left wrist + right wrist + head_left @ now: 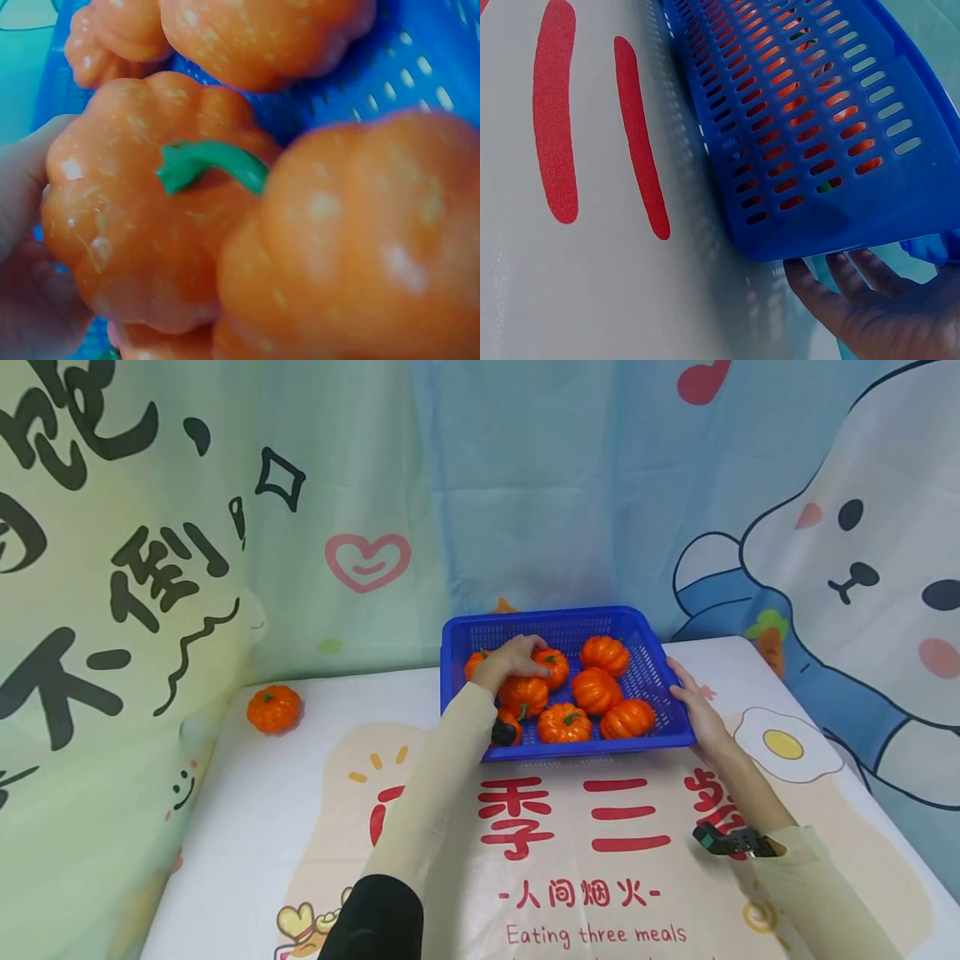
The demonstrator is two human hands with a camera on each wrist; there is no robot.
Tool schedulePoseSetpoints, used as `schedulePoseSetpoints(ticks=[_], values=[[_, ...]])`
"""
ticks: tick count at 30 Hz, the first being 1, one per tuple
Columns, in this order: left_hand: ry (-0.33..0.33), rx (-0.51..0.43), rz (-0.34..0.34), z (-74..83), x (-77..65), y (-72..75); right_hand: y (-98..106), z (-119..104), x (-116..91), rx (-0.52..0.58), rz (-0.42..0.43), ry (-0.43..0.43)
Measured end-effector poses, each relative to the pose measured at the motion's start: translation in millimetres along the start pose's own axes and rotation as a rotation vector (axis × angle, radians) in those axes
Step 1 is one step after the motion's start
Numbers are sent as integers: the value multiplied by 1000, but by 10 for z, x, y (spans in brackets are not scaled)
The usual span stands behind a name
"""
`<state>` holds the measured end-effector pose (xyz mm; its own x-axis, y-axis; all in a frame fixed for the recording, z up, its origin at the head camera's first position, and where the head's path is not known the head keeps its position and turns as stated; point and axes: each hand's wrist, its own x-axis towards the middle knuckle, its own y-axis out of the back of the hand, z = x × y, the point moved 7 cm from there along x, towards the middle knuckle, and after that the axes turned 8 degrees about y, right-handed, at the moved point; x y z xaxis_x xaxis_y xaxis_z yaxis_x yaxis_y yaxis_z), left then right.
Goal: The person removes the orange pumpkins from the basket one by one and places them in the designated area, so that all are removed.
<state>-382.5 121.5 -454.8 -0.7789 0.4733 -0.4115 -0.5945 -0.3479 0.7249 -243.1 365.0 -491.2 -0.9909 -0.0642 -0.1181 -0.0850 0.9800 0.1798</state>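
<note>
A blue plastic basket holds several small orange pumpkins, such as one with a green stem near its front wall. My left hand reaches into it from the front, thumb and fingers around a pumpkin toward the back. In the left wrist view, the hand lies against the left side of a pumpkin with a curved green stem. At the basket's right end, my right hand grips the side. The right wrist view has its fingertips at the lower edge of the perforated wall.
A lone orange pumpkin sits at the table's far left corner. A printed cloth with red characters covers the table. Curtains hang right behind the basket and along the left side.
</note>
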Motion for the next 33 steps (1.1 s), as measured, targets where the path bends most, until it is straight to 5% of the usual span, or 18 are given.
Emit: schedulePoseSetpoints(ticks=[6,12,33], values=[[65,-72,-64,17,-15,-85,4,2,-3,-13,7,-2],[83,-133,-60,-6,24,-111,5,3,2,-11,3,-5],[108,-95,-40,46,89,-154,-3,-10,-22,1,6,-15]])
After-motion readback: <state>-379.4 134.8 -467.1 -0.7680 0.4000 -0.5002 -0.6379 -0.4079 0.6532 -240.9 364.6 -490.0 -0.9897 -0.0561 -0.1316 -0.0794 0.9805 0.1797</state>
